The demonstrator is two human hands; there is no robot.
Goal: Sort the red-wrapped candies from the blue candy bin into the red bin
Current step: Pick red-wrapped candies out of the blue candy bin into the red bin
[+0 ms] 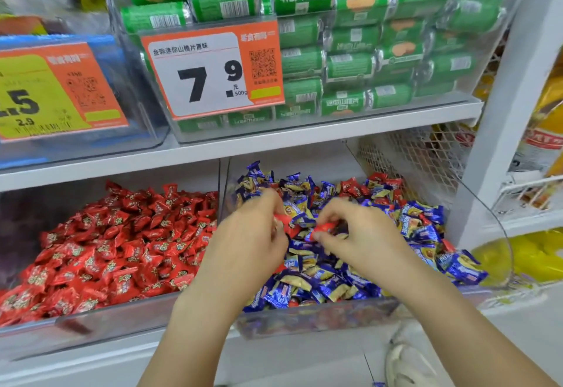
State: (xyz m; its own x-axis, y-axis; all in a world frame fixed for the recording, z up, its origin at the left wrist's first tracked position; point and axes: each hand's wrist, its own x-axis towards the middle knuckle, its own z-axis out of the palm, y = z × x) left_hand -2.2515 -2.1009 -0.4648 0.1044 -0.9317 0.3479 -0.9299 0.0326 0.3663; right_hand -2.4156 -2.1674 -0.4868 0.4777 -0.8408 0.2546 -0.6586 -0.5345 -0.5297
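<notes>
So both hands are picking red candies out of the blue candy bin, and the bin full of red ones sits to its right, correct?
Not quite. The head view shows the red bin sits left of the blue candy bin. Both hands, left and right, do hold red candies there.

White metal shelf board (304, 130) spans at 12 o'clock. White upright post (499, 112) at 2 o'clock. White wire mesh panel (426, 158) behind. Pale floor (335, 365) at 6 o'clock. Lighting even.
</notes>
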